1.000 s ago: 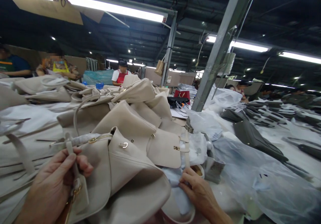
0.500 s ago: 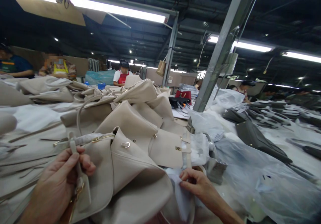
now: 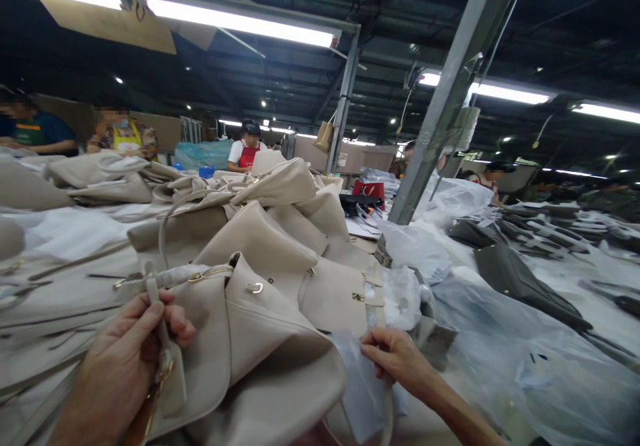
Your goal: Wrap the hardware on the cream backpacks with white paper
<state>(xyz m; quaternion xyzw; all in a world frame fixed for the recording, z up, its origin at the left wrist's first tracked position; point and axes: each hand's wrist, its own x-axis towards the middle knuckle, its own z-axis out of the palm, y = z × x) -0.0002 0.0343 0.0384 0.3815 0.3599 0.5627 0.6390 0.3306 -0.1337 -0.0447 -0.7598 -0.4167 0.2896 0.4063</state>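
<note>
My left hand (image 3: 117,356) is closed, thumb against fingers, on a beige leather strap. A beige tag (image 3: 176,383) hangs from it beside gold-coloured hardware. Close to that hand lies a beige handbag (image 3: 280,346) with its gold zipper (image 3: 210,273) showing and its side folded inward. To the right, my right hand (image 3: 400,359) pinches the edge of a translucent whitish sheet (image 3: 356,379), which hangs down beside the bag. Whether the sheet is paper or plastic I cannot tell. Another beige bag (image 3: 333,299) with a gold clasp lies just behind.
Beige bags (image 3: 280,186) are heaped across the table. Clear plastic wrapping (image 3: 530,339) and dark bags (image 3: 525,279) lie on the right. A slanting metal post (image 3: 435,113) rises behind the heap. Several people sit farther back, one in a red apron (image 3: 247,156).
The whitish sheet has opened out from a crumple and hangs flatter and wider. My right hand has turned slightly at its edge. My left hand keeps its hold on the strap.
</note>
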